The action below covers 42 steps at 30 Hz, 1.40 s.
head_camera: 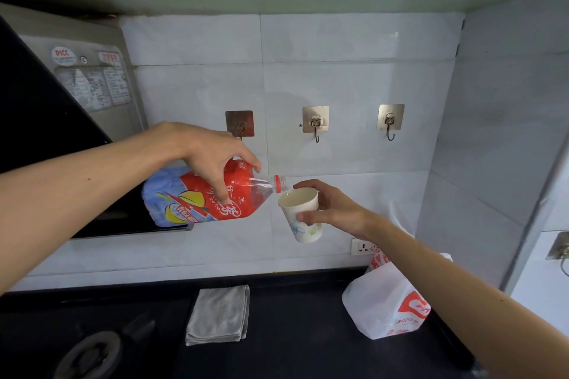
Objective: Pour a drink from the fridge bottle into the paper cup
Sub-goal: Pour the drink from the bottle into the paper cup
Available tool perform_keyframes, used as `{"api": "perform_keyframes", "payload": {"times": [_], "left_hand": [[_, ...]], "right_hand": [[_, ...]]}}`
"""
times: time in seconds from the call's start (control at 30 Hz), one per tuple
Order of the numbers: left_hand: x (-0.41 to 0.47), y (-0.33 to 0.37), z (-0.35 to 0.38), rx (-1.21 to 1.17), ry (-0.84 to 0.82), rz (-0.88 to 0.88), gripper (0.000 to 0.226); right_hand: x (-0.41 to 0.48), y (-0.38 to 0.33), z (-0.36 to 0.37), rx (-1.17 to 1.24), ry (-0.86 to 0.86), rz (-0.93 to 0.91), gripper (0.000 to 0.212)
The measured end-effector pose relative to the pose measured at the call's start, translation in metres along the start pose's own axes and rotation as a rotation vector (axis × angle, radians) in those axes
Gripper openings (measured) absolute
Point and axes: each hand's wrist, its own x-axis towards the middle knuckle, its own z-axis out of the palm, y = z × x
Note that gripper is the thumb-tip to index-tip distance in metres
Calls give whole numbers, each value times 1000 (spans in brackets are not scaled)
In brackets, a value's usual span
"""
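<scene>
Holds the bottle point(197, 200) from above in the left hand point(212, 157), with fingers curled over the red shoulder and thumb pressed on the near side of the label. Tipped almost level, long axis running left to right: blue base out beyond the left wrist, red-ringed neck pointing right and slightly down toward the right hand point(334, 209).

Grips the paper cup point(300, 220) in that right hand, thumb on the near wall and fingers wrapped round the far side. Carried in the air just right of the left hand, close to upright, open mouth leaning a little toward the bottle, rim directly beneath the bottle's mouth. Cannot tell whether neck and rim touch.

Well below both hands, a dark table point(308, 341). On it, under the left hand, a folded grey cloth point(218, 314); under the right forearm, a white plastic bag point(385, 304) with red print. Further left along the table, a stove burner point(89, 354).

Behind the hands, a white tiled wall with three hooks point(315, 123) above the right hand, and a wall socket point(363, 246) just beyond the right wrist. Behind the left forearm, a range hood point(61, 120) with stickers on its side.
</scene>
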Motion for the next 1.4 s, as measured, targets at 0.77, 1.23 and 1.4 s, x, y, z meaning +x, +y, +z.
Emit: {"api": "perform_keyframes", "payload": {"times": [0.77,1.23,1.4], "left_hand": [[23,-7,10,55,-10,-18,89],[31,-7,15,70,-12,-5,88],[27,-15,36,-88,65,6,89]], "right_hand": [[14,20,-5,-34,-30,27,55],[15,31,-6,24,-26,28,55],[16,23,-18,204,82,-20,58]]}}
